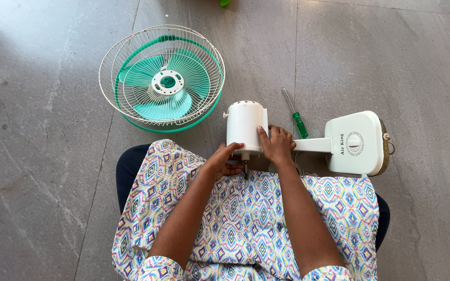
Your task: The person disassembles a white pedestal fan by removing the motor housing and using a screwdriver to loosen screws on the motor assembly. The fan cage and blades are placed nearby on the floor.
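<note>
I see both hands on the white motor housing [245, 126] of a taken-apart table fan, held at the front edge of my lap on the patterned fabric [246, 218]. Left hand [225, 160] sits under the housing's lower end, fingers curled around the short shaft [246, 167] and collar sticking out there, thumb up against the housing's bottom rim. Right hand [276, 144] presses flat against the housing's right side, fingers bent and wrapped onto it, thumb along the edge. Both grips closed on the housing; can't tell how tight.

Housing stands roughly upright in view, cylinder body, small knob on its left side. A white arm [312, 144] runs right from behind the right hand to the fan base [354, 143], which lies on the grey tile floor [37, 130] with its round dial facing up.

Green-handled screwdriver [297, 115] lies on the floor just right of the housing, tip pointing away, not touched. Wire guard with teal blades [162, 78] lies flat on the floor up-left, apart from the hands
</note>
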